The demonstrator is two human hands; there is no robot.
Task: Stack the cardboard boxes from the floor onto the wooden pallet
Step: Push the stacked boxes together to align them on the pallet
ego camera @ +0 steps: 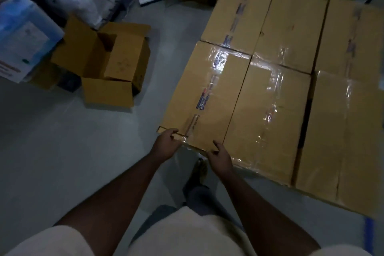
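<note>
Squaring the near-left box [204, 97] flush into the six-box layer, pallet hidden underneath: left hand [166, 144] grips its near corner, right hand [220, 157] loosely open against the edge.

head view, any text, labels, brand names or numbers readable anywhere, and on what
Nothing reads as words.
Printed tape on the near left box: blue and red lettering, too blurred.
Printed tape on the far left box: blurred.
Faint stamp on the open box flap: illegible.
Label on the blue and white carton: too blurred.
</note>
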